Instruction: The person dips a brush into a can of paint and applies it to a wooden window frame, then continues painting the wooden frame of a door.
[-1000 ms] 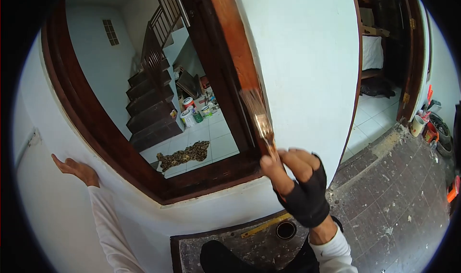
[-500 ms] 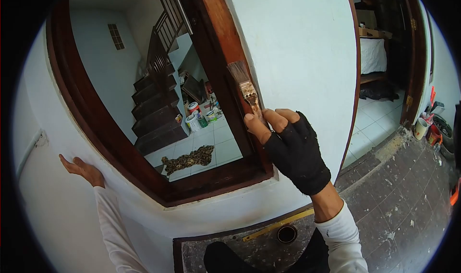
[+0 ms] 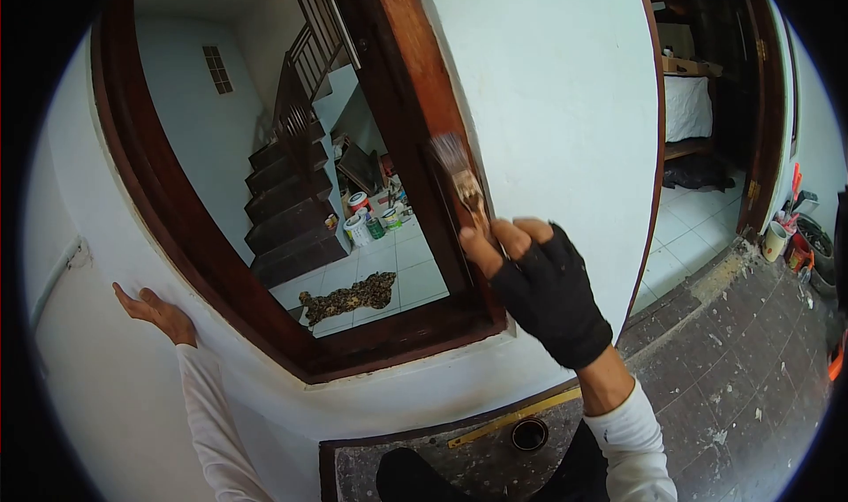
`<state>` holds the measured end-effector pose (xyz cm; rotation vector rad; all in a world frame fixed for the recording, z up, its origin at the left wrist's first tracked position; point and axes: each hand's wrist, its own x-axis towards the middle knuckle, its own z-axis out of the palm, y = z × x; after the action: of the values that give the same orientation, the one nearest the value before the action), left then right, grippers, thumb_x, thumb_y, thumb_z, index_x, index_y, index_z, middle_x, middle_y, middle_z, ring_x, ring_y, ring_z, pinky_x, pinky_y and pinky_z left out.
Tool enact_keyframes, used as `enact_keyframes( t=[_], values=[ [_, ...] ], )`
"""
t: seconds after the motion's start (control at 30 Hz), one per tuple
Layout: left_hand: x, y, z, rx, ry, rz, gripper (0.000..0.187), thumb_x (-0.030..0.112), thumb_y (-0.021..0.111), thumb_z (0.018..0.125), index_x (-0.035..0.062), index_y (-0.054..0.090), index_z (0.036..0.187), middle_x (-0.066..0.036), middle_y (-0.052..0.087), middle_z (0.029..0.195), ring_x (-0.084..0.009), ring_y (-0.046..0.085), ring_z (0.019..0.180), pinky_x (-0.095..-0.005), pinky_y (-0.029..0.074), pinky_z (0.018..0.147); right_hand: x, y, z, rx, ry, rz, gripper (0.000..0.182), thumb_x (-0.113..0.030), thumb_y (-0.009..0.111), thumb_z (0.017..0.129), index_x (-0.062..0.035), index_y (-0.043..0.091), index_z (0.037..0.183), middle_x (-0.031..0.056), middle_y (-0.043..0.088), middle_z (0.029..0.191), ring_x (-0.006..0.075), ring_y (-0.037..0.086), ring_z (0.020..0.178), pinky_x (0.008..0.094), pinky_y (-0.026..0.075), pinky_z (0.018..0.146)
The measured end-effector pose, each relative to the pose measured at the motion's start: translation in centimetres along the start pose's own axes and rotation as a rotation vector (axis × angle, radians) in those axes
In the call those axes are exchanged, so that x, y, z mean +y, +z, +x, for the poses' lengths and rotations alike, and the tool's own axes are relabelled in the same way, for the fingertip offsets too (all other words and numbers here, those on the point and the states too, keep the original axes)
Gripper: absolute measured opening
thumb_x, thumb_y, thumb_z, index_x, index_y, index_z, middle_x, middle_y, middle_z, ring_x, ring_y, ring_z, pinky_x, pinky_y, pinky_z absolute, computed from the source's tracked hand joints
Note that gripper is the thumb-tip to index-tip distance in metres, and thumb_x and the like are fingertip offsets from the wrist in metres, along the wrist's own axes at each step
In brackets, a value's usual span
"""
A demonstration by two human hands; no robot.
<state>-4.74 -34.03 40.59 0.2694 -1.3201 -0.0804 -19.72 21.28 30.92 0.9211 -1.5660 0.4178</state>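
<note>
Wall [image 3: 106, 387] on the far left is plain white, and the left hand [image 3: 159, 312] lies flat on it with the fingers spread, gripping nothing, just below the curve of the dark wooden window frame [image 3: 177, 228]. Through the opening you can see a staircase [image 3: 287, 193] going up, a few paint buckets [image 3: 358, 228] on the tiled floor and a patterned rag [image 3: 349, 294] lying near the bottom edge of the frame. Moving right, there's the reddish-brown upright of the frame, and the paintbrush [image 3: 459, 180] has its bristles pressed right against that upright, looking a bit blurry. The right hand [image 3: 530, 268], in a black fingerless glove, is closed around the brush handle, thumb and fingertips pinching it just under the metal band. The two hands are well apart, one on each side of the window. Down by the person's legs a small round can [image 3: 528, 433] sits on the rough floor beside a yellow ruler [image 3: 508, 416]. Far right there's a doorway [image 3: 707, 122] into another room.
</note>
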Motion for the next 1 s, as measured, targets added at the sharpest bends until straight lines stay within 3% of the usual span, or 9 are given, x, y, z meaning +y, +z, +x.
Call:
enact_keyframes(
  t=[0.17,0.23,0.33,0.53,0.63,1.0],
  values=[
    [-0.2,0.1,-0.1,0.002,0.0,0.01,0.089,0.072,0.029,0.112,0.0093,0.016,0.174,-0.019,0.008,0.177,-0.0394,0.009,0.165,-0.0543,0.016,0.135,-2.6,-0.7,-1.7,0.185,0.1,0.142,0.049,-0.002,0.085,0.088,-0.0081,0.07,0.135,0.0074,0.067,0.113,0.0233,0.067,0.098,0.037,0.059,0.082],
    [-0.2,0.0,0.1,-0.01,-0.007,0.019,0.087,0.071,0.029,0.113,0.0095,0.016,0.174,-0.019,0.008,0.178,-0.0391,0.01,0.166,-0.0542,0.017,0.135,-3.8,-0.4,-1.3,0.41,0.465,0.532,0.044,-0.001,0.089,0.089,-0.0073,0.074,0.13,0.0094,0.074,0.108,0.021,0.073,0.09,0.034,0.06,0.077],
    [0.1,0.1,0.0,0.002,-0.007,0.016,0.086,0.07,0.03,0.113,0.0094,0.016,0.173,-0.019,0.008,0.178,-0.0389,0.01,0.166,-0.0546,0.018,0.135,-4.7,0.1,-0.6,0.511,0.592,0.646,0.039,0.002,0.088,0.09,-0.0064,0.075,0.126,0.0123,0.077,0.105,0.0196,0.076,0.088,0.032,0.06,0.075],
    [-0.1,0.2,0.0,0.005,-0.008,0.01,0.08,0.062,0.033,0.116,0.0101,0.016,0.174,-0.017,0.007,0.178,-0.0385,0.009,0.166,-0.0549,0.016,0.135,-5.1,2.1,1.0,0.537,0.504,0.63,0.043,0.0,0.089,0.089,-0.0073,0.072,0.127,0.0112,0.077,0.09,0.0214,0.076,0.077,0.0308,0.059,0.07],
    [-0.1,0.2,0.0,0.002,0.004,0.006,0.078,0.059,0.035,0.116,0.0106,0.016,0.174,-0.017,0.007,0.179,-0.0383,0.008,0.166,-0.0551,0.014,0.135,-4.6,3.4,2.9,0.647,0.427,0.482,0.044,-0.001,0.091,0.087,-0.0051,0.072,0.127,0.0089,0.073,0.082,0.0189,0.071,0.071,0.0298,0.057,0.066],
    [0.1,0.1,0.0,-0.012,0.01,0.01,0.077,0.057,0.039,0.116,0.0114,0.015,0.174,-0.017,0.008,0.178,-0.0387,0.008,0.166,-0.0562,0.012,0.135,-3.5,5.1,6.9,0.74,0.495,0.389,0.036,-0.016,0.09,0.092,-0.009,0.074,0.124,0.0074,0.072,0.082,0.0202,0.068,0.069,0.033,0.055,0.064]
  ],
)
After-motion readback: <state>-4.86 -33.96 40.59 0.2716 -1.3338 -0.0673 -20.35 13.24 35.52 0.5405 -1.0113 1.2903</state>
